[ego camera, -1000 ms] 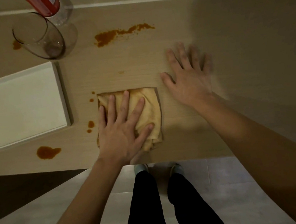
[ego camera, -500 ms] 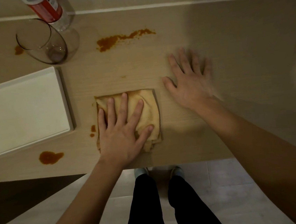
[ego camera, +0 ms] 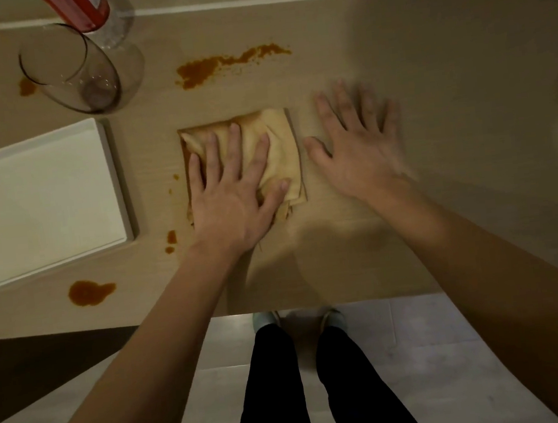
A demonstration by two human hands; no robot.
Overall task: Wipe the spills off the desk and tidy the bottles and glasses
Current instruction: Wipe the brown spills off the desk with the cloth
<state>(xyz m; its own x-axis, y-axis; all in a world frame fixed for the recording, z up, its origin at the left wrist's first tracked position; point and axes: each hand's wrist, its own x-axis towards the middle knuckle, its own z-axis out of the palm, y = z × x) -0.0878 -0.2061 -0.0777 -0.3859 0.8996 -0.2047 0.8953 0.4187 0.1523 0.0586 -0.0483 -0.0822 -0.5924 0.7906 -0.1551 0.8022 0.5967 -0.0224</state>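
Observation:
A folded tan cloth (ego camera: 277, 142) lies on the light wooden desk (ego camera: 426, 58), and my left hand (ego camera: 231, 195) presses flat on it with fingers spread. Just right of the cloth, my right hand (ego camera: 356, 144) lies flat on the bare desk with fingers spread. An orange-brown spill streak (ego camera: 221, 65) runs behind the cloth. A blob of spill (ego camera: 90, 292) sits near the front edge, with small drops (ego camera: 171, 238) left of the cloth. An empty clear glass (ego camera: 73, 71) stands at the back left, with a red-labelled clear bottle (ego camera: 91, 10) behind it.
A white rectangular tray (ego camera: 35, 202) lies at the left, close to the cloth. More spill marks (ego camera: 27, 87) show left of the glass. The desk's front edge runs just below my wrists, with my legs and the tiled floor below.
My left hand has pushed the cloth a little away from me, toward the back of the desk. My right hand has stayed flat on the desk beside it.

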